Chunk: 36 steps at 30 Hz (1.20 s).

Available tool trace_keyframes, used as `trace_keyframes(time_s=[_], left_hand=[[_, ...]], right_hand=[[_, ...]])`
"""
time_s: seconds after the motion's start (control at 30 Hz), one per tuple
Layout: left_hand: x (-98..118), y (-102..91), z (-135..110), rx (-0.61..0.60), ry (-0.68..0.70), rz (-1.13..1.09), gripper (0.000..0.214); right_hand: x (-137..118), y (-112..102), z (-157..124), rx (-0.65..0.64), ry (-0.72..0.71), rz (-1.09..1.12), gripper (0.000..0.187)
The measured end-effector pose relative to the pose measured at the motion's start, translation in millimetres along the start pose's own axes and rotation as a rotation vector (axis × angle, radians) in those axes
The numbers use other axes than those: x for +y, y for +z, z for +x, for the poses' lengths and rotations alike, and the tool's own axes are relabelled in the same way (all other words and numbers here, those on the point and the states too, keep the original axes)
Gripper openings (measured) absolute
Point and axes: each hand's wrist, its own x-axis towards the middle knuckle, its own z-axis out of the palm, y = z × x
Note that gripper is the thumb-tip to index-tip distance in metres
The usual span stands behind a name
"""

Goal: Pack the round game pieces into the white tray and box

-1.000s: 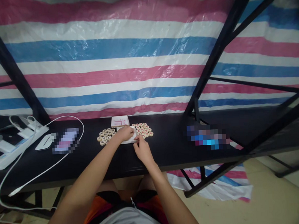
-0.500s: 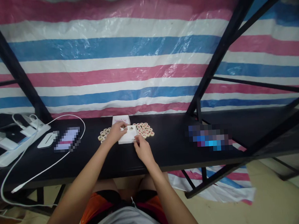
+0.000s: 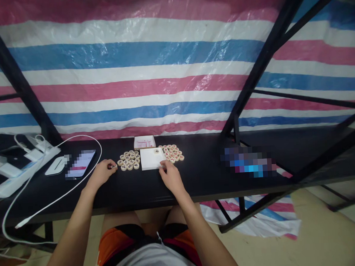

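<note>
The left hand [image 3: 101, 173] pinches a disc [image 3: 112, 166] just left of the pile [image 3: 129, 160] — the right hand [image 3: 171, 177] rests loose fingers on the near corner of the box [image 3: 150, 158].

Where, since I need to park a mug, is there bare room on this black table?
Widest bare stretch: between the right pile of game pieces and the blurred item. A bare strip also runs along the front edge, between the left hand and right hand. Crowded: the left end, with power strip, mouse, phone, cable.
</note>
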Motion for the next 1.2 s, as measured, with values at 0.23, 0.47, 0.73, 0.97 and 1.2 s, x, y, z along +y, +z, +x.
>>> trace_keyframes(time_s=[0.23,0.47,0.73,0.97,1.2], left_hand=[[13.6,-1.5,2.2,-0.067,0.023,0.044,0.019],[77.4,12.3,19.8,-0.072,0.221,0.124,0.025],[143.4,93.7,82.5,-0.262,0.432,0.308,0.028],[141.6,106.8,89.4,-0.256,0.409,0.326,0.024],[141.6,111.9,94.6,-0.187,0.348,0.283,0.028]], right_hand=[[-0.7,0.7,-0.3,-0.003,-0.004,-0.004,0.02],[-0.8,0.7,0.5,-0.016,-0.004,-0.002,0.02],[-0.1,1.2,1.1,-0.01,-0.021,-0.008,0.02],[2.4,3.5,1.1,0.001,-0.031,0.001,0.02],[2.2,2.9,0.5,0.0,-0.021,-0.002,0.021]])
